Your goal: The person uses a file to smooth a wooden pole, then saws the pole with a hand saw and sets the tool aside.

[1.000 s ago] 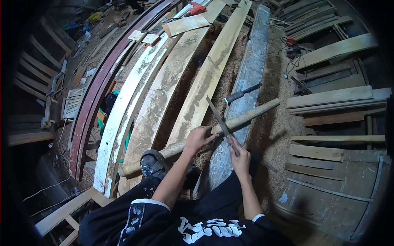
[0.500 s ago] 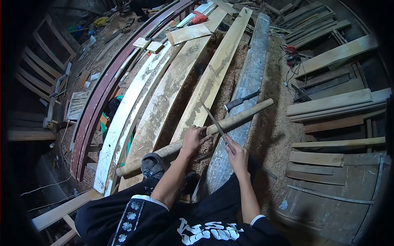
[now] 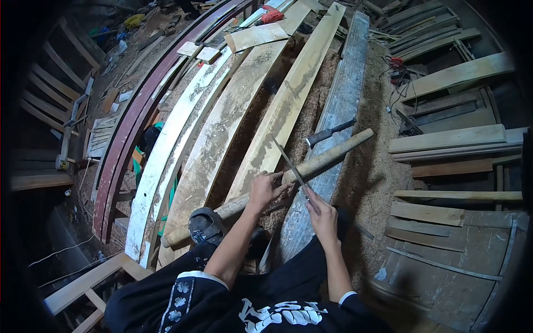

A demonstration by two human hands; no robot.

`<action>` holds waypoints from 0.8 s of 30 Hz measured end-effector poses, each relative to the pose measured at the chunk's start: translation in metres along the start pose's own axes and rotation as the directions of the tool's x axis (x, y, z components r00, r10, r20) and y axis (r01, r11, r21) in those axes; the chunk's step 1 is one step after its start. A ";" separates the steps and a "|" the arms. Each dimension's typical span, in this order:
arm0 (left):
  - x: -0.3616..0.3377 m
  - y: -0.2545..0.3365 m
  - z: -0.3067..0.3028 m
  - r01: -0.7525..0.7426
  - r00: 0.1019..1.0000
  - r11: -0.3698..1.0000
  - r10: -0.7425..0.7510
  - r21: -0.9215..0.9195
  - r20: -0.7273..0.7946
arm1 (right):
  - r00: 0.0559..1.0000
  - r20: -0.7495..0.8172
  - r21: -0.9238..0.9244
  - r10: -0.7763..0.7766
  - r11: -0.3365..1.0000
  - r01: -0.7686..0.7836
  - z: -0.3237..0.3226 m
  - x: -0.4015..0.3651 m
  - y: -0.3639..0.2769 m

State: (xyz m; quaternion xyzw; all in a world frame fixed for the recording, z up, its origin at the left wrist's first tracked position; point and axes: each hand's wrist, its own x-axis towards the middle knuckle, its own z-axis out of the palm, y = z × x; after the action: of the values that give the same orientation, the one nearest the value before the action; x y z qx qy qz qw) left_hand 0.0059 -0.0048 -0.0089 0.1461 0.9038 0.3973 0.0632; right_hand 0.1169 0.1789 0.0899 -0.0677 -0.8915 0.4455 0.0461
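Note:
A round wooden pole (image 3: pixel 347 145) lies slantwise across the boards in front of me. My left hand (image 3: pixel 265 191) grips it near the middle, fingers bent over its top. In my right hand (image 3: pixel 322 216) is a long, narrow metal file (image 3: pixel 288 161), its blade crossing the pole just right of my left fingers and its thin tip pointing away to the upper left. A sandalled foot (image 3: pixel 205 225) overlaps the pole's lower left part. Just beyond the pole's right half, a dark-handled tool with a pale round end (image 3: pixel 327 135) lies on the grey weathered beam (image 3: pixel 347 83).
Long curved boards run away from me: a pale board (image 3: pixel 302 83), a white-painted one (image 3: pixel 166 150) and a dark red one (image 3: pixel 122 161). A red power tool (image 3: pixel 271 15) rests at the far end. Sawdust (image 3: pixel 372 166) covers the floor; planks (image 3: pixel 444 141) are stacked at right.
The view has shifted slightly. Both hands keep nearly the same place on the pole and file, and the file still crosses the pole at about the same angle.

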 end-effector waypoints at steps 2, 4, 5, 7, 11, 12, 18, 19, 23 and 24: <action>-0.002 0.000 0.002 -0.034 0.998 0.999 0.035 0.026 -0.046 | 1.000 0.011 -0.026 0.008 1.000 -0.008 0.000 0.006 -0.001; -0.006 0.003 -0.001 -0.059 0.994 0.997 0.063 0.047 -0.087 | 0.999 0.029 -0.059 0.023 0.998 -0.022 0.002 0.010 0.003; -0.007 0.006 -0.002 -0.032 0.997 0.998 0.036 0.057 -0.071 | 0.999 0.028 -0.006 0.039 0.999 -0.039 0.005 0.012 0.011; -0.003 0.005 -0.002 -0.061 0.995 0.998 0.064 0.032 -0.071 | 0.998 0.017 0.047 0.062 0.997 -0.062 0.000 0.007 0.010; -0.002 0.003 -0.005 -0.070 0.997 0.997 0.072 0.033 -0.041 | 0.999 0.029 -0.019 0.039 0.999 -0.038 -0.020 -0.025 0.012; -0.003 0.004 -0.003 -0.059 0.997 0.998 0.061 0.038 -0.042 | 0.997 0.031 -0.024 0.069 0.997 -0.068 -0.028 -0.030 0.010; -0.003 0.003 0.002 0.003 1.000 0.994 -0.001 0.111 -0.016 | 0.994 0.025 -0.096 0.109 0.990 -0.106 -0.031 -0.026 0.003; -0.001 0.002 0.000 -0.065 0.998 0.993 0.067 0.100 -0.013 | 0.996 0.032 0.004 0.082 0.997 -0.082 -0.030 -0.030 0.008; -0.001 -0.004 0.001 -0.092 0.994 0.994 0.094 0.057 -0.046 | 0.998 0.048 -0.024 0.032 0.999 -0.031 -0.025 -0.031 0.001; -0.003 0.000 0.000 -0.102 0.992 0.990 0.108 0.093 -0.068 | 0.998 0.040 -0.106 0.050 0.993 -0.046 -0.025 -0.025 -0.001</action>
State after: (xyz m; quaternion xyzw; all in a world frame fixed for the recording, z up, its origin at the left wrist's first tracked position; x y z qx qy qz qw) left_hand 0.0083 -0.0060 -0.0088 0.1815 0.9134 0.3644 0.0025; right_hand 0.1447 0.1941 0.1052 -0.0820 -0.9126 0.4002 0.0129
